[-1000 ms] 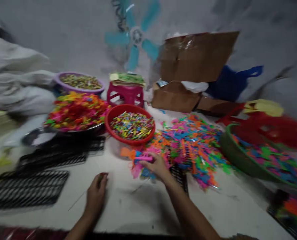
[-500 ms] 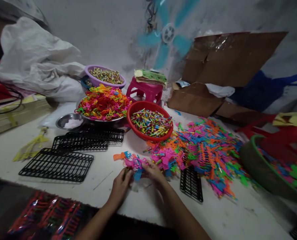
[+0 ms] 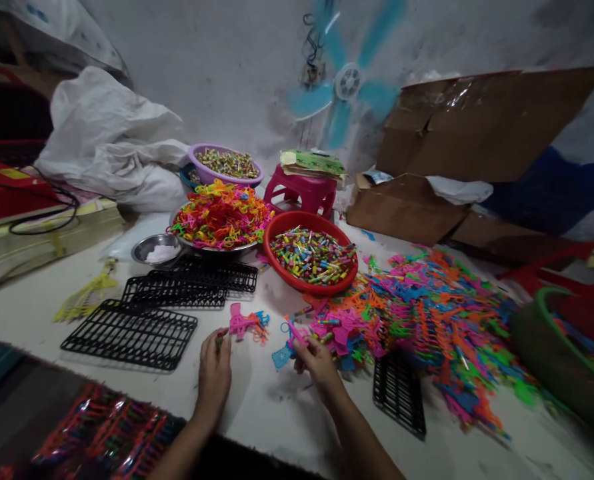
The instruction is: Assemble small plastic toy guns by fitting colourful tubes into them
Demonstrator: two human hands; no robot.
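My left hand (image 3: 214, 375) is over the white table, its fingers closed on a small, dark greenish piece that I cannot make out. Just beyond its fingertips lies a small bunch of pink, orange and blue plastic toy guns (image 3: 247, 323). My right hand (image 3: 317, 365) pinches a pink plastic toy gun (image 3: 299, 333); a blue toy gun (image 3: 281, 357) hangs beside its fingers. To the right spreads a big loose heap of coloured toy guns (image 3: 427, 313). A red basin (image 3: 311, 288) full of small coloured tubes stands beyond my hands.
Black plastic racks (image 3: 131, 337) lie on the left, and another black rack (image 3: 399, 397) is at the right. A metal bowl (image 3: 139, 252) with white stuff, a purple basin (image 3: 227, 179), a pink stool (image 3: 301, 190), a fan (image 3: 347, 81) and cardboard boxes (image 3: 411, 207) stand behind.
My hands have moved apart: the left one to the left, the right one holding the pink toy gun. A bunch of toy guns now lies between them on the table. The view has shifted slightly.
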